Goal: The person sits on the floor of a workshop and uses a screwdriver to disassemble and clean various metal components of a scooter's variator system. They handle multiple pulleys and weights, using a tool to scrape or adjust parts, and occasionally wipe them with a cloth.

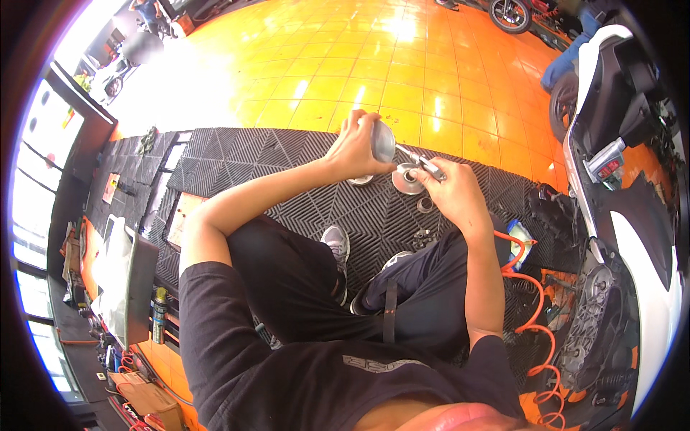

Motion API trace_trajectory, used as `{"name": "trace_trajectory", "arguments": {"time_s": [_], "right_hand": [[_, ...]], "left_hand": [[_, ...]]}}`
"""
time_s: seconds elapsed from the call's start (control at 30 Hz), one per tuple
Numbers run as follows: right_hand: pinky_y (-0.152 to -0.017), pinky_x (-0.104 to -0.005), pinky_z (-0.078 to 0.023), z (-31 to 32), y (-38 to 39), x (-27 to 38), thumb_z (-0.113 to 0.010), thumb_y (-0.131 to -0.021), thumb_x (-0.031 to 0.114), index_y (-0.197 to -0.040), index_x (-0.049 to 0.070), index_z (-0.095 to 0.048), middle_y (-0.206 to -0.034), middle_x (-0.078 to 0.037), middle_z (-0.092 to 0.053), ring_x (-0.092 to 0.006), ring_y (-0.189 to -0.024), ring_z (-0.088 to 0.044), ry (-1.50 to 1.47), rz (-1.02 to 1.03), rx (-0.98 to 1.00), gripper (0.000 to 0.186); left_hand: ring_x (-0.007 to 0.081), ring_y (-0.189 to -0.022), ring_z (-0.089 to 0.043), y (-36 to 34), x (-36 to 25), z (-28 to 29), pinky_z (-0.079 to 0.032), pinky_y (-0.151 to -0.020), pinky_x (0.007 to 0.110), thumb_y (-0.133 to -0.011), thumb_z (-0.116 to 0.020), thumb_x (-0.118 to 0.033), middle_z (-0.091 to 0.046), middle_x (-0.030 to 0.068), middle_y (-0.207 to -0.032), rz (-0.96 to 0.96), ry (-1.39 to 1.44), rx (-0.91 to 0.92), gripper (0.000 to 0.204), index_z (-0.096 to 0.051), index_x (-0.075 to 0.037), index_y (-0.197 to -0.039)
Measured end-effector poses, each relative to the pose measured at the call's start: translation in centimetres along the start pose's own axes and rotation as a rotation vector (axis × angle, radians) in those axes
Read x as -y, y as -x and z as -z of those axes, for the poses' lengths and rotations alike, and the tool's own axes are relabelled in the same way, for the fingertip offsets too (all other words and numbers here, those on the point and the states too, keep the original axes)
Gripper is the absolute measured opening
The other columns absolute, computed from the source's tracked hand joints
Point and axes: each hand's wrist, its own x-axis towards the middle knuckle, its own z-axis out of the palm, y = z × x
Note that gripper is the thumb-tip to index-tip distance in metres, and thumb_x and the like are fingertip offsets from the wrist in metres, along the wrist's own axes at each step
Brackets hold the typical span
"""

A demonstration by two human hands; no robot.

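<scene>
My left hand (352, 144) is closed round a silver, round metal cup-like part (384, 140), raised above the black chevron mat (269, 153). My right hand (449, 188) grips a chrome tool with a shaft (411, 153), which reaches toward that metal part; whether they touch I cannot tell. Below the tool, near my right fingers, a silver flanged disc (408, 185) with a centre hub lies on the mat, with a smaller ring (424, 205) beside it. Another round part behind my left wrist is partly hidden. Several small parts (424, 237) lie nearer my shoes.
A partly stripped white scooter (647, 316) stands at my right, with a coiled orange hose (539, 323) beside me. A grey tray (140, 287) and spray can (159, 312) are at my left. Orange tiles (323, 65) lie beyond the mat; people and motorcycles appear at the back.
</scene>
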Motion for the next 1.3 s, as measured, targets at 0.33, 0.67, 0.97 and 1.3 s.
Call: {"name": "trace_trajectory", "arguments": {"time_s": [0.33,0.67,0.97,1.3], "right_hand": [[-0.071,-0.0466,-0.054,-2.9,0.1,1.7,-0.069,-0.086,0.036,-0.097,0.006,-0.069,-0.082,-0.018,-0.070,-0.0367,-0.079,-0.069,0.186,0.060,-0.011,0.032],[-0.070,-0.0461,-0.055,-5.1,0.0,1.3,-0.067,-0.088,0.037,-0.101,0.007,-0.071,-0.082,-0.018,-0.070,-0.0376,-0.079,-0.069,0.380,0.084,-0.013,0.033],[-0.068,-0.0464,-0.055,-5.5,-0.6,1.5,-0.067,-0.088,0.036,-0.098,0.005,-0.070,-0.080,-0.019,-0.070,-0.0379,-0.078,-0.069,0.377,0.077,-0.005,0.033],[-0.071,-0.0445,-0.055,-6.1,-1.5,1.9,-0.072,-0.083,0.029,-0.093,0.006,-0.068,-0.080,-0.018,-0.070,-0.0351,-0.078,-0.070,0.340,0.111,-0.048,0.026]], "left_hand": [[0.0260,-0.097,-0.062,-1.9,2.5,-1.2,-0.059,-0.073,0.044,-0.081,-0.073,-0.052,-0.049,0.0181,-0.110,0.961,0.920,0.050,0.089,-0.032,0.010,-0.131],[0.0324,-0.117,-0.057,-2.9,3.1,-1.0,-0.050,-0.094,0.054,-0.089,-0.054,-0.064,-0.049,0.0176,-0.134,1.011,1.267,0.051,0.071,-0.040,-0.013,-0.137],[0.0341,-0.130,-0.045,-2.8,4.2,0.6,-0.040,-0.103,0.054,-0.089,-0.049,-0.068,-0.043,0.0153,-0.142,0.843,1.499,-0.034,0.078,-0.033,-0.014,-0.144],[0.0302,-0.127,-0.048,-2.7,4.0,0.7,-0.040,-0.101,0.051,-0.092,-0.044,-0.068,-0.046,0.0135,-0.141,0.878,1.678,0.009,0.073,-0.038,-0.012,-0.139]]}}
